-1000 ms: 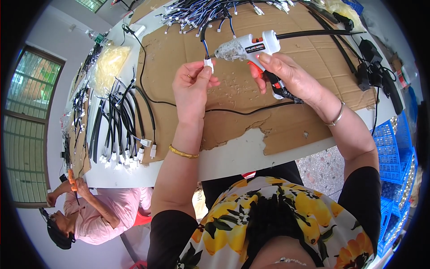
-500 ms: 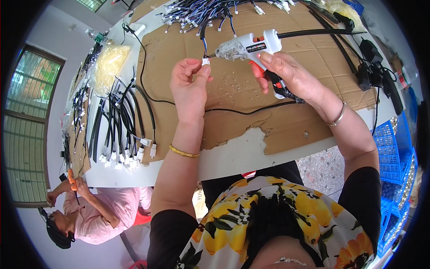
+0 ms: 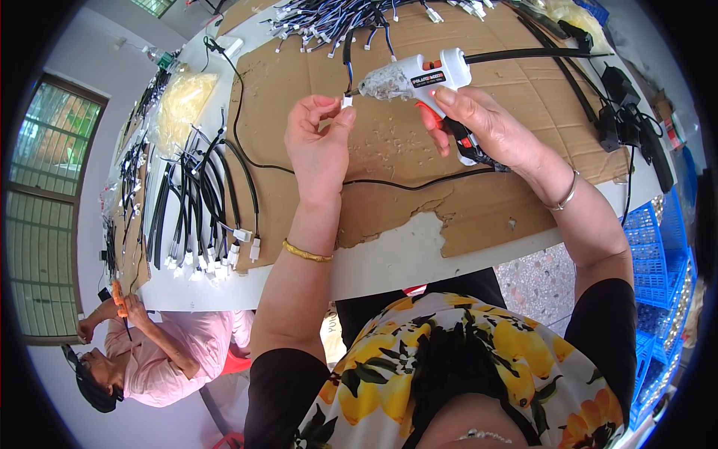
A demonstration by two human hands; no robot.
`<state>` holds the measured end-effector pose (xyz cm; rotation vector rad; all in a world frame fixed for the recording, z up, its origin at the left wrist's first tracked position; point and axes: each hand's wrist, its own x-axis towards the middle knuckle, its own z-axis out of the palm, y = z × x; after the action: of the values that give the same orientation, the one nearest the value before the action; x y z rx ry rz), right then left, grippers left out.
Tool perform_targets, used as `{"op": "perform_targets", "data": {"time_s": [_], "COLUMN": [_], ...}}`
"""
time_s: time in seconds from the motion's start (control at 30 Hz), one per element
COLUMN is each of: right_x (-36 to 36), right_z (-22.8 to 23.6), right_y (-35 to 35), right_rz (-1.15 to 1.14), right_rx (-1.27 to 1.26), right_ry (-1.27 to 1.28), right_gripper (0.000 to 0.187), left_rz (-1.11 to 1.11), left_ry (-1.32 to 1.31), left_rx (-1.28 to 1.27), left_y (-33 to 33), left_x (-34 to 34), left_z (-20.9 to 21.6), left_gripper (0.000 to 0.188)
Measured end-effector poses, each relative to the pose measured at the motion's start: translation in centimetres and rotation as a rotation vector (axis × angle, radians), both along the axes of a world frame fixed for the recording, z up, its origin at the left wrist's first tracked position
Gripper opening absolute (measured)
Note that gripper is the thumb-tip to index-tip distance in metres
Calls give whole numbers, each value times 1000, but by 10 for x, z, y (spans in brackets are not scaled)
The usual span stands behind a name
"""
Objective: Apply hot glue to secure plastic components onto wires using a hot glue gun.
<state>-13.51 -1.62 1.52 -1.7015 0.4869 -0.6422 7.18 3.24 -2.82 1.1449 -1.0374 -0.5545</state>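
**Trainee:** Describe the station.

**Operator:** A white table (image 3: pixel 419 258) carries a torn sheet of brown cardboard (image 3: pixel 479 172), which appears to serve as a protective layer against drips. All positions below are given relative to that cardboard.

**Trainee:** What is each hand doing?

**Operator:** My right hand (image 3: pixel 486 127) is closed around the grip of a white glue gun (image 3: pixel 415 75), with one finger lying on the orange trigger (image 3: pixel 428 114). My left hand (image 3: pixel 320 146) pinches a small white connector (image 3: pixel 347 101) between thumb and fingertips. Both hands are raised over the upper middle of the cardboard, close together but not touching.

**Trainee:** Where is the workpiece?

**Operator:** The connector sits just beside the gun's nozzle, its dark wire (image 3: pixel 348 63) running upward toward the far edge of the cardboard. I judge it is held there so the nozzle can reach the point where the wire enters. Whether nozzle and connector touch, I cannot tell.

**Trainee:** And the stock?

**Operator:** A heap of wired connectors (image 3: pixel 351 19) lies at the far edge of the cardboard. Black cables with white plugs (image 3: pixel 202 217) are laid in a row off its left edge. The gun's black cord (image 3: pixel 531 54) runs to its right side, and blue crates (image 3: pixel 658 254) stand beyond its right edge. Another person in a pink shirt (image 3: pixel 187 348) works below its left corner.
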Motion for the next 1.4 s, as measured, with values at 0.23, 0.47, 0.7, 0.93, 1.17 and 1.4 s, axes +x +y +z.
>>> {"op": "perform_targets", "data": {"time_s": [0.23,0.47,0.7,0.93,1.17,1.4], "right_x": [0,0,0,-1,-1,-1], "right_z": [0,1,3,0,2,2], "right_y": [0,2,2,-1,2,2], "right_rz": [-5,-20,-16,-11,-15,-10], "right_rx": [0,23,15,7,40,20], "right_ry": [34,38,45,34,28,41], "right_gripper": [57,58,58,57,56,55], "left_rz": [79,111,126,135,140,138], "left_ry": [-61,-140,-154,-151,-156,-206], "left_rx": [-24,-36,-38,-48,-48,-65], "left_y": [2,2,1,2,1,0], "left_x": [-6,-6,-7,-7,-6,-6], "left_z": [5,6,6,6,5,6], "left_gripper": [23,23,23,23,24,24]}}
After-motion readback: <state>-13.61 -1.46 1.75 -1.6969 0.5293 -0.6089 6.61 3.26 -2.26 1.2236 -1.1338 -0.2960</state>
